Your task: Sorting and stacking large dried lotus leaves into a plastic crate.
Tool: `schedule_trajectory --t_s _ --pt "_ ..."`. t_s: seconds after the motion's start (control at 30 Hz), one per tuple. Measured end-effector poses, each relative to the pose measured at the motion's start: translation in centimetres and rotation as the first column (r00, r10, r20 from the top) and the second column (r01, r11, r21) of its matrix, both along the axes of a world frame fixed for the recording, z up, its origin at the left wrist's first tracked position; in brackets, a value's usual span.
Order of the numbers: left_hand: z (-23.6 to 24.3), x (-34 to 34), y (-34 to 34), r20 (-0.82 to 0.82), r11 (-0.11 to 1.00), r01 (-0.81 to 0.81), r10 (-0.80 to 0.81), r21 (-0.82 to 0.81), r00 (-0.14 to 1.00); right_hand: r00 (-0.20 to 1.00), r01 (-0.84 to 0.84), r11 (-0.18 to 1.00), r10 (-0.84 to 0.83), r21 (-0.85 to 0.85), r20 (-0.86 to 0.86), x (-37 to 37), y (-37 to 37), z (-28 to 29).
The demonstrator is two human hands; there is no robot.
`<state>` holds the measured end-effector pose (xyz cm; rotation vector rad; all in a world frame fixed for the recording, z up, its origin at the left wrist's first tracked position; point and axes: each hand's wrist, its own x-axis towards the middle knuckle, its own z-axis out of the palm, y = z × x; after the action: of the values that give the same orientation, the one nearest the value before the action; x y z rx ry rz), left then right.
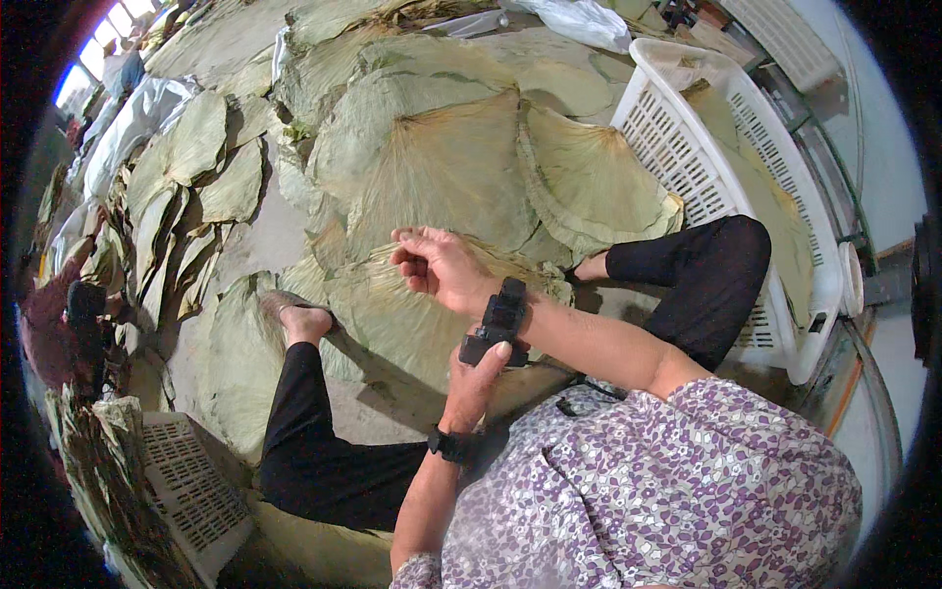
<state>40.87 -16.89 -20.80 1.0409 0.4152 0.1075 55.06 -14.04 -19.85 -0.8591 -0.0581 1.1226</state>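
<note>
My left hand (473, 381) is closed around a black strapped device (498, 329) on my right wrist, with the thumb on its near edge. My right hand (442, 270) hangs in front of it with nothing in it, its fingers loosely curled and a little apart. Below both hands lie large, pale green dried leaves (451, 167), fan-shaped and ribbed, looking like lotus leaves, in flat overlapping layers between and beyond my legs. A black band (446, 445) circles my left wrist.
On the right a long white slatted crate (677, 137) holds more leaves. Another pale crate (191, 481) stands at lower left beside bundled leaves (108, 471). Leaf piles (186, 187) and white sacks (137, 123) lie at left. Another person's dark red sleeve (47, 319) shows at the left rim.
</note>
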Motion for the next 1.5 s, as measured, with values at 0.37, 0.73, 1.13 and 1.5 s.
schedule_trajectory --t_s 0.37,0.73,1.13,1.5 --pt "-1.0 -0.2 -0.2 -0.045 0.998 0.003 -0.005 -0.057 0.999 -0.158 0.060 0.998 0.010 0.000 0.987 -1.1 0.7 0.9" --pt "1.1 -3.7 2.4 -0.172 0.831 0.018 0.094 0.556 0.981 0.825 -0.196 0.940 0.313 -0.280 0.471 3.0 0.5 -0.4" --pt "0.0 -8.5 5.6 -0.302 0.353 0.429 -0.361 0.831 0.882 -0.192 0.343 0.675 0.731 -0.653 0.655 5.9 -6.0 -14.3" --pt "0.8 -9.2 7.4 -0.356 0.037 0.414 -0.443 0.910 0.823 -0.191 0.462 0.595 0.791 -0.658 0.581 4.4 -4.0 -17.4"
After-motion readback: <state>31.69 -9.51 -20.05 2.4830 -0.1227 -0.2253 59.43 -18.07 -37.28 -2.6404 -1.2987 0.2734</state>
